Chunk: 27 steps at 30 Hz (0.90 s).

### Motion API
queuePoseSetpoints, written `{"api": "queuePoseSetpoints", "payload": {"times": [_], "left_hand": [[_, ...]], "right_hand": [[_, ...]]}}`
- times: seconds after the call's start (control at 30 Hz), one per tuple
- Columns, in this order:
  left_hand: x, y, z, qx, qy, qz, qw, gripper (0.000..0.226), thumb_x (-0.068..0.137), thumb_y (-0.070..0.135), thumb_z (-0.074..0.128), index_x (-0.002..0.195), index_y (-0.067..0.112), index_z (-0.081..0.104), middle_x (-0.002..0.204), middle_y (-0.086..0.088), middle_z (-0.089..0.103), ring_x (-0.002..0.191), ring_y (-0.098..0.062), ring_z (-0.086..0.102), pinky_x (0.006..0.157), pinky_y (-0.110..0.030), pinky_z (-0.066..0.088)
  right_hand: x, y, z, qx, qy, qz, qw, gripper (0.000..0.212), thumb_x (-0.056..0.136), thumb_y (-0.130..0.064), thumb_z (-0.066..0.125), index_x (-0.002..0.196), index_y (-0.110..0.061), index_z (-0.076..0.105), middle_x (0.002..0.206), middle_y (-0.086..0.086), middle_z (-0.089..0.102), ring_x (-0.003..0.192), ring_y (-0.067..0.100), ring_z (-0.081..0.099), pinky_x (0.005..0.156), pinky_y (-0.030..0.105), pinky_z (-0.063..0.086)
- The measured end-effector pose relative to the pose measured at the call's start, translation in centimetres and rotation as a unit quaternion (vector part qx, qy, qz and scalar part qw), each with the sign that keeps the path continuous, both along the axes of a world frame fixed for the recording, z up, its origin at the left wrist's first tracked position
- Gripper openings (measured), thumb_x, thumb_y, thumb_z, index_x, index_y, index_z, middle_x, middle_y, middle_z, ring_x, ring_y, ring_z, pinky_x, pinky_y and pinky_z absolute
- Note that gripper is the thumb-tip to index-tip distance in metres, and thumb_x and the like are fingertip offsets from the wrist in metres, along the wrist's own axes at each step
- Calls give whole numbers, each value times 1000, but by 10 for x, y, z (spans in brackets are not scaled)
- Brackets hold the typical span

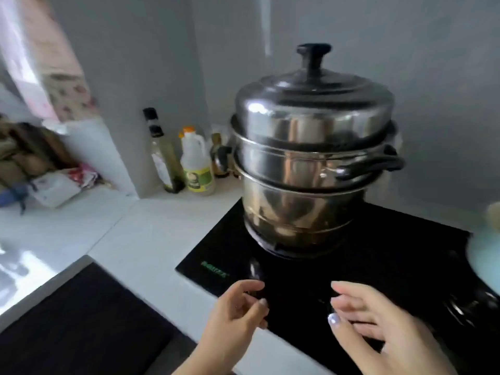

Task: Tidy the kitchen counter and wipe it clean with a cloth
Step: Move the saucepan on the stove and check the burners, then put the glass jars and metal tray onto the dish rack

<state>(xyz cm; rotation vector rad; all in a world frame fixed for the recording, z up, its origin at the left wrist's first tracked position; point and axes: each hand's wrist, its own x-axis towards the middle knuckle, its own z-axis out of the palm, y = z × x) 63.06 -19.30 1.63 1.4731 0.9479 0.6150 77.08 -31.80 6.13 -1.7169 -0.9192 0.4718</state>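
A person's two bare hands hover over the near edge of a black cooktop (pixel 216 253) set into a white desk (pixel 140 239). The left hand (pixel 238 312) has loosely curled fingers and holds nothing. The right hand (pixel 378 328) is spread almost flat, palm turned inward, and is also empty. Both are well short of the steamer pot (pixel 311 163).

The tall stainless steamer pot stands toward the back of the cooktop, near the grey wall. It is stacked in tiers with a domed lid on top. It is upright, its long axis vertical, and the black lid knob (pixel 313 54) points straight up. A black side handle (pixel 378 163) juts to the right, and another handle (pixel 223 156) shows on the left, so the pair lies roughly along the wall.

The step in hand appears to be clearing the pot off so the surface can be wiped. It would go best with one hand on each side handle, lifting evenly and keeping the stack level so the tiers and lid do not slide. Whether the pot is hot or full cannot be told, so a careful first touch seems wise.

Two bottles (pixel 165 161) stand in the back corner to the pot's left. A blurred pale shape (pixel 484 253) shows at the right edge; whether it is a cloth cannot be told.
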Motion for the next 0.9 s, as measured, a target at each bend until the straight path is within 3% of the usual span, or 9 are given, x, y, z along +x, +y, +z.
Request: {"api": "queuePoseSetpoints", "payload": {"times": [0.03, 0.1, 0.23, 0.3, 0.4, 0.53, 0.63, 0.77, 0.9], "left_hand": [[-34, 6, -4, -6, -6, 41, 999, 18, 82, 0, 57, 92, 14, 62, 63, -7, 62, 51, -12, 61, 50, -15, 44], [-112, 16, -11, -23, -18, 133, 991, 19, 82, -2, 57, 91, 14, 62, 64, -11, 62, 53, -15, 61, 51, -19, 45], [-297, 17, -26, -27, 9, 315, 949, 20, 81, -4, 57, 91, 13, 61, 67, -19, 64, 47, -16, 59, 44, -16, 44], [-383, 2, -35, -34, 30, 396, 917, 19, 81, -4, 58, 92, 11, 60, 69, -21, 65, 50, -22, 57, 44, -17, 44], [-480, -20, -41, -43, 45, 486, 872, 19, 80, -3, 59, 91, 13, 59, 69, -20, 66, 47, -23, 56, 43, -17, 42], [-551, -35, -45, -57, 25, 555, 830, 22, 79, -2, 61, 86, 19, 60, 70, -20, 66, 48, -23, 59, 49, -25, 44], [-582, -35, -47, -68, 17, 584, 808, 24, 79, -1, 62, 87, 21, 60, 68, -17, 66, 52, -24, 61, 56, -31, 42], [-623, -26, -47, -69, 17, 635, 769, 24, 78, -2, 62, 86, 21, 61, 63, -12, 65, 48, -19, 62, 54, -27, 44], [-670, -6, -41, -56, 35, 684, 726, 27, 78, -6, 60, 88, 19, 61, 62, -13, 61, 45, -16, 60, 48, -17, 45]], "right_hand": [[-23, 15, 6, -71, 2, 60, 996, 39, 66, -13, 74, 84, -44, 60, 80, -10, 72, 79, -11, 63, 63, 9, 50], [-84, 51, -11, -109, 44, 138, 983, 37, 67, -5, 74, 82, -37, 61, 74, -3, 70, 67, 1, 67, 58, 9, 48], [-220, 107, -45, -123, 68, 186, 972, 27, 64, 10, 71, 79, -12, 67, 67, 11, 68, 53, 21, 61, 53, 10, 48], [-294, 117, -58, -131, 58, 249, 958, 24, 63, 12, 70, 79, -5, 69, 63, 15, 68, 52, 21, 64, 64, 16, 50], [-382, 134, -69, -148, 27, 321, 935, 26, 61, 12, 71, 78, -7, 70, 59, 14, 68, 52, 12, 66, 65, 14, 52], [-457, 155, -71, -175, 27, 408, 896, 34, 61, 5, 75, 78, -24, 67, 66, 8, 70, 62, 13, 70, 67, 21, 54], [-497, 178, -75, -182, 10, 428, 885, 33, 62, 1, 76, 78, -26, 68, 66, 4, 71, 65, 13, 70, 68, 21, 54], [-550, 218, -83, -188, -3, 469, 863, 29, 61, -3, 77, 78, -25, 68, 65, 0, 72, 63, 12, 70, 67, 24, 54], [-610, 272, -92, -163, 15, 524, 836, 26, 66, -3, 74, 77, -26, 67, 62, -8, 72, 58, 11, 69, 59, 12, 51]]}}
